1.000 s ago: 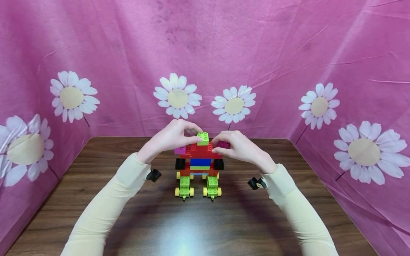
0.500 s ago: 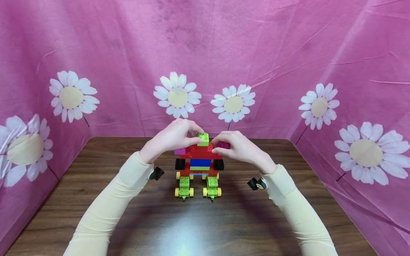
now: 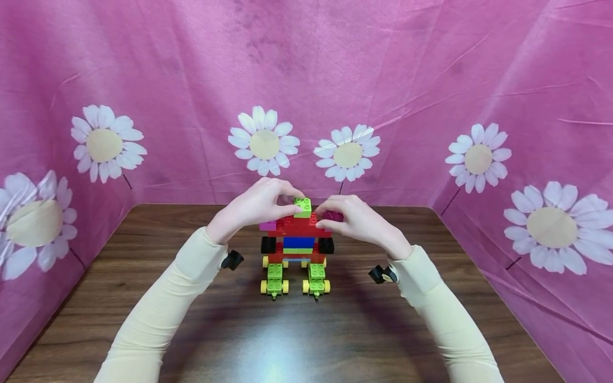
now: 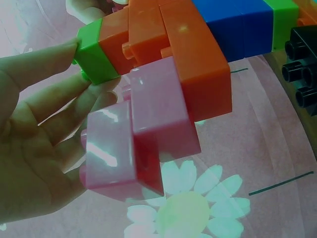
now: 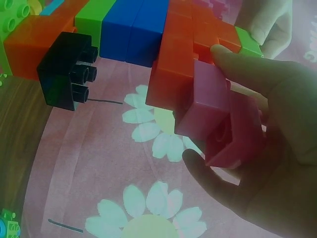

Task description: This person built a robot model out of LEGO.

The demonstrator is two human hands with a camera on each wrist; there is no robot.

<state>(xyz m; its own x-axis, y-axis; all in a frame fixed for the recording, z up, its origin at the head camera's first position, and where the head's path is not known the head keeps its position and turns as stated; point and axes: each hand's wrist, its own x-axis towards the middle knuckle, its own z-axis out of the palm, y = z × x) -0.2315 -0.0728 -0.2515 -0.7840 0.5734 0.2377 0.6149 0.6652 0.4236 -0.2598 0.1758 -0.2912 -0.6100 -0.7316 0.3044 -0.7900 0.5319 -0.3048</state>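
A figure of toy building bricks stands upright on the table, with red bricks (image 3: pixel 297 229) in its upper part and blue bricks (image 3: pixel 298 243) below. My left hand (image 3: pixel 258 201) pinches the lime green brick (image 3: pixel 303 208) on top between thumb and fingers. In the left wrist view, stepped pink bricks (image 4: pixel 161 106) jut out beneath that hand. My right hand (image 3: pixel 356 218) holds the figure's other shoulder, its fingers curled around the pink bricks (image 5: pixel 208 101). Its thumb tip lies against the red bricks (image 5: pixel 173 64) there.
Black bricks (image 3: pixel 268 245) stick out at the figure's sides. Green wheeled bases (image 3: pixel 275 274) with yellow wheels carry it on the brown wooden table (image 3: pixel 201 330). A pink cloth (image 3: pixel 306 69) with printed daisies encloses the table's back and sides.
The left hand shifts slightly right and then back, keeping its grip at the green brick. The right hand and the figure stay practically where they were.
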